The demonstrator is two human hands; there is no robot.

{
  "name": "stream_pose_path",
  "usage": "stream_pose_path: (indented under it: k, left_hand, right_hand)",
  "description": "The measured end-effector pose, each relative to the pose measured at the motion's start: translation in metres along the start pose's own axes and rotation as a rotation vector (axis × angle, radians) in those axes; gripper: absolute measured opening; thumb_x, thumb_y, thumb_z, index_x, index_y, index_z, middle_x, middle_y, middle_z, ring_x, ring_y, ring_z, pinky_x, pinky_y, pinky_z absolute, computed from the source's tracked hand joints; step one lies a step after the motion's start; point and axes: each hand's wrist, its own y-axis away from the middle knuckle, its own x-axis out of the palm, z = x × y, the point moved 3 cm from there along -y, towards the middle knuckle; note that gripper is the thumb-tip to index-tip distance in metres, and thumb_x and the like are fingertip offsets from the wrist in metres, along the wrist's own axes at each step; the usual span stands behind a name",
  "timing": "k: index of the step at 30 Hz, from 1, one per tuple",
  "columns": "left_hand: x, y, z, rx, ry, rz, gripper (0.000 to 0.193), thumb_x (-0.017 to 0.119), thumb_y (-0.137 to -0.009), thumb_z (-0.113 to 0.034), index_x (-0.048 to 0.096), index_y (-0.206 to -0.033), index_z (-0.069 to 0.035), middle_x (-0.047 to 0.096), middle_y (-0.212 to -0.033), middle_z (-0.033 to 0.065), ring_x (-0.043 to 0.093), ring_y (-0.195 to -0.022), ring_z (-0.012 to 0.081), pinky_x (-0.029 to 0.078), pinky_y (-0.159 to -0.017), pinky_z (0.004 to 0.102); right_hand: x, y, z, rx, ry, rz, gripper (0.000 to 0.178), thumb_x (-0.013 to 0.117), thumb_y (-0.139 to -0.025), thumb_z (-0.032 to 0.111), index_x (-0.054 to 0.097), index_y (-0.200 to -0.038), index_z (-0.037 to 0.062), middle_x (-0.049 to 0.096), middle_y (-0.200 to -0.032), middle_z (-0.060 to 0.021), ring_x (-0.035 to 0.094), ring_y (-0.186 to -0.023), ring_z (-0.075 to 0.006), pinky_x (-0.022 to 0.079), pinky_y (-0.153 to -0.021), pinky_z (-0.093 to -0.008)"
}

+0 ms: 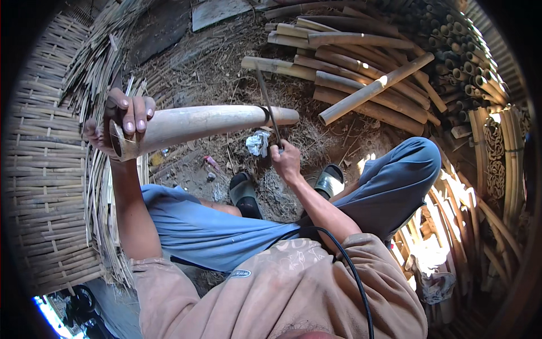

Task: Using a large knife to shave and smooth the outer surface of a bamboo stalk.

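A pale, thick bamboo tube (206,123) lies almost level across the space in front of me. My left hand (125,121) grips its open, hollow end at the left, fingers over the top edge. In my right hand (287,163) is a long-bladed knife (263,89), its narrow dark blade pointing up and away. The blade crosses the tube at a dark ring close to its right end. Whether it has cut in there, I cannot tell. The knife's handle is mostly hidden by my closed fingers.
Cut bamboo lengths (367,85) lie piled at the far right, with stacked bamboo tubes (460,62) behind. Woven bamboo matting (51,186) stands along the left. Crumpled white plastic (258,143) rests on the littered ground near my sandals (243,189). A black cable (355,265) hangs over my shirt.
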Motion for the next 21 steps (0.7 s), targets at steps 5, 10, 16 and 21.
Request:
stream_pose_path:
  k: [5,10,16,21]
  left_hand:
    - [0.001,-0.002,0.003,-0.021,0.008,0.045,0.052,0.051,-0.092,-0.052,0.058,-0.110,-0.004,0.065,-0.072,0.0029,0.062,-0.075,0.0188,0.037,-0.085,0.0345]
    - [0.013,-0.001,0.001,-0.077,0.022,0.135,0.053,0.052,-0.087,-0.051,0.060,-0.104,-0.002,0.065,-0.065,0.0064,0.064,-0.068,0.0210,0.041,-0.080,0.0331]
    - [0.013,0.002,0.000,-0.070,0.019,0.075,0.054,0.051,-0.089,-0.053,0.058,-0.107,-0.002,0.064,-0.067,0.0041,0.062,-0.068,0.0198,0.039,-0.082,0.0334]
    - [0.004,-0.007,-0.007,0.052,-0.062,-0.151,0.063,0.047,-0.095,-0.057,0.059,-0.120,-0.001,0.062,-0.079,0.0058,0.058,-0.081,0.0218,0.037,-0.090,0.0393]
  right_hand:
    - [-0.014,-0.033,-0.055,0.198,0.165,-0.019,0.038,0.062,-0.087,0.032,0.073,-0.089,-0.0045,0.070,-0.086,-0.0314,0.071,-0.083,-0.0452,0.055,-0.078,-0.0535]
    - [-0.003,-0.018,-0.039,0.197,0.022,0.002,0.039,0.060,-0.087,0.033,0.072,-0.087,-0.0047,0.070,-0.082,-0.0305,0.071,-0.079,-0.0441,0.054,-0.076,-0.0522]
    - [-0.009,-0.023,-0.010,-0.100,0.123,-0.019,0.033,0.060,-0.088,0.028,0.072,-0.091,-0.0026,0.069,-0.075,-0.0242,0.070,-0.073,-0.0377,0.053,-0.070,-0.0479]
    - [0.008,-0.023,-0.093,0.550,0.021,-0.090,0.058,0.063,-0.087,0.044,0.073,-0.096,-0.0116,0.071,-0.097,-0.0346,0.071,-0.099,-0.0474,0.054,-0.091,-0.0513]
